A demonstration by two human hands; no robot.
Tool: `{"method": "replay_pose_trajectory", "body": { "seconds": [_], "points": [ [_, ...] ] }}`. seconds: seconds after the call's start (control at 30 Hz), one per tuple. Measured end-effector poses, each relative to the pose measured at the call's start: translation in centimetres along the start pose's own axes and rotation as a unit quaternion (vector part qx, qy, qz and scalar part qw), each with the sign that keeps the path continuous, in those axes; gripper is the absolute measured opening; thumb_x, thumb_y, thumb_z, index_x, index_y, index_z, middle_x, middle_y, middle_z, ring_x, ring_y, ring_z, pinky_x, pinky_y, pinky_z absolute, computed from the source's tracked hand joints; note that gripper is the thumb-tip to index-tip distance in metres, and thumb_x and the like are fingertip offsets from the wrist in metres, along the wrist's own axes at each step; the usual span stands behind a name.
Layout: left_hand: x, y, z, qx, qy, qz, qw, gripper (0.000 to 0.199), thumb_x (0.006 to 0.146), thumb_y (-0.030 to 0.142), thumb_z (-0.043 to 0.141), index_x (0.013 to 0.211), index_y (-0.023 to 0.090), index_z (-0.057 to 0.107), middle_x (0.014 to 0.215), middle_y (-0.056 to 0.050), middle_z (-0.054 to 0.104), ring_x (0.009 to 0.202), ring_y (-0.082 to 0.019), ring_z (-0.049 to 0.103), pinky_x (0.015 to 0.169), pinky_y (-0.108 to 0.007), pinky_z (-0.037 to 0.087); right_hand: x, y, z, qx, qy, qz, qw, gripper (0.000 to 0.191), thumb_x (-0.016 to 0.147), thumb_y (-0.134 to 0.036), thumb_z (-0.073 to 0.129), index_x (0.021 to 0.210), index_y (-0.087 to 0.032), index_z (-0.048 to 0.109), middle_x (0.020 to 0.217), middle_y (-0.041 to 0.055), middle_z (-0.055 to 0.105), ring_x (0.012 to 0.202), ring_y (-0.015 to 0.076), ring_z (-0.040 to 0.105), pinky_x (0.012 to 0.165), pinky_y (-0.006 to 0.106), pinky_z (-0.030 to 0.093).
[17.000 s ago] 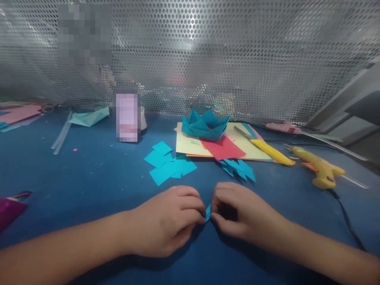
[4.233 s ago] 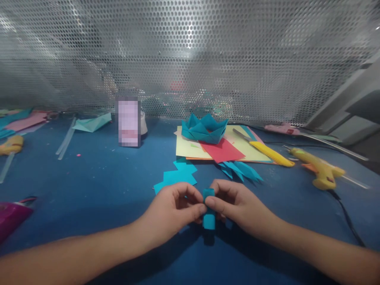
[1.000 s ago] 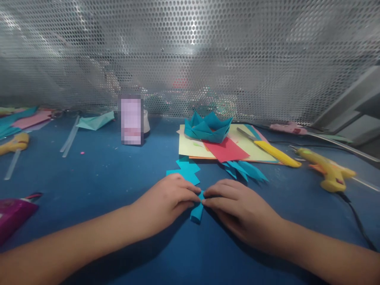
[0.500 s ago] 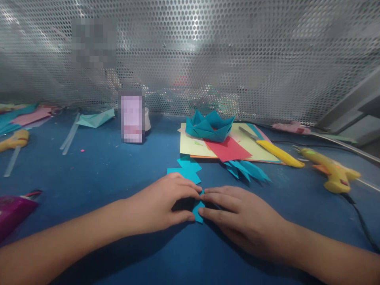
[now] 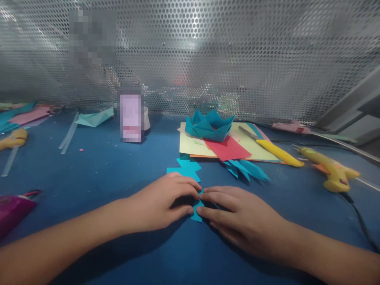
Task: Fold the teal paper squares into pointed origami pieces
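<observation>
A small piece of bright blue paper [image 5: 197,216] lies on the blue table between my two hands, mostly covered by fingers. My left hand [image 5: 166,202] presses its left side, thumb and fingertips curled down onto it. From the other side my right hand [image 5: 243,215] holds the same piece with its thumb and fingertips. Several more cut pieces of blue paper [image 5: 187,171] lie just beyond my left fingers. Past my right hand sit folded blue paper spikes [image 5: 247,170]. A folded blue paper form [image 5: 209,126] with pointed tips stands farther back.
Under the folded form are coloured paper sheets [image 5: 190,146] and a red sheet [image 5: 228,148]. A yellow cutter knife [image 5: 276,152] and a yellow glue gun [image 5: 334,170] with its cable lie at right. Glue sticks [image 5: 69,134], a phone [image 5: 131,118] and a purple packet [image 5: 14,213] are at left.
My fingers have shifted very slightly on the small blue piece, and its lower end shows a little wider. The other things stay where they were.
</observation>
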State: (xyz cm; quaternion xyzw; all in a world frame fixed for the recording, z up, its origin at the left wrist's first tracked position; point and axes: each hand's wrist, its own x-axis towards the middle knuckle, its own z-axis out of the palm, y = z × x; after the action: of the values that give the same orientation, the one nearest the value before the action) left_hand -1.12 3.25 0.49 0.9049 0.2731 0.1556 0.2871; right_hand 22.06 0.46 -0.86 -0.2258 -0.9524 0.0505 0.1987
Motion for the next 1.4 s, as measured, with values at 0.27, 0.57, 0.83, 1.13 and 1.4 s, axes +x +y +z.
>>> {"method": "replay_pose_trajectory", "body": {
  "seconds": [0.27,0.57,0.83,1.13,1.4],
  "points": [
    [-0.10,0.20,0.37,0.007,0.017,-0.016,1.000,0.016,0.083,0.019,0.065,0.099,0.020,0.060,0.117,-0.005,0.062,0.111,-0.022,0.054,0.097,-0.038,0.040,0.22,0.04,-0.12,-0.014,0.005,-0.011,1.000,0.027,0.093,-0.017,0.047,0.113,-0.019,0.065,0.102,0.0116,0.068,0.102,0.0228,0.063,0.084,0.037,0.055],
    [0.03,0.47,0.26,-0.004,0.023,-0.027,0.999,0.017,0.081,0.018,0.065,0.097,0.021,0.061,0.116,-0.004,0.061,0.111,-0.022,0.054,0.097,-0.038,0.040,0.21,0.09,-0.32,-0.032,-0.002,-0.021,0.999,0.028,0.093,-0.018,0.045,0.113,-0.018,0.065,0.103,0.0126,0.068,0.100,0.0242,0.064,0.081,0.039,0.056],
    [-0.23,0.53,0.52,-0.001,0.025,-0.042,0.999,0.018,0.081,0.019,0.065,0.098,0.021,0.060,0.117,-0.004,0.060,0.112,-0.022,0.052,0.097,-0.038,0.041,0.12,0.23,-0.21,-0.022,0.003,-0.020,1.000,0.028,0.092,-0.017,0.047,0.115,-0.019,0.063,0.103,0.0124,0.067,0.102,0.0229,0.063,0.083,0.037,0.054],
    [0.02,0.42,0.63,0.026,0.023,-0.031,0.999,0.013,0.078,0.017,0.067,0.085,0.018,0.057,0.116,-0.003,0.062,0.103,-0.023,0.054,0.089,-0.037,0.044,-0.10,0.20,-0.16,-0.016,-0.012,-0.014,1.000,0.027,0.093,-0.017,0.045,0.112,-0.018,0.064,0.099,0.0115,0.066,0.101,0.0219,0.061,0.083,0.036,0.054],
    [0.09,0.40,0.68,0.057,0.015,-0.012,0.998,0.008,0.078,0.015,0.065,0.080,0.017,0.057,0.115,-0.004,0.062,0.095,-0.022,0.056,0.084,-0.035,0.045,0.17,0.93,-0.22,-0.069,0.043,0.023,0.996,0.025,0.092,-0.014,0.045,0.101,-0.015,0.068,0.099,0.0097,0.070,0.097,0.0244,0.062,0.083,0.041,0.054]
  ]
}}
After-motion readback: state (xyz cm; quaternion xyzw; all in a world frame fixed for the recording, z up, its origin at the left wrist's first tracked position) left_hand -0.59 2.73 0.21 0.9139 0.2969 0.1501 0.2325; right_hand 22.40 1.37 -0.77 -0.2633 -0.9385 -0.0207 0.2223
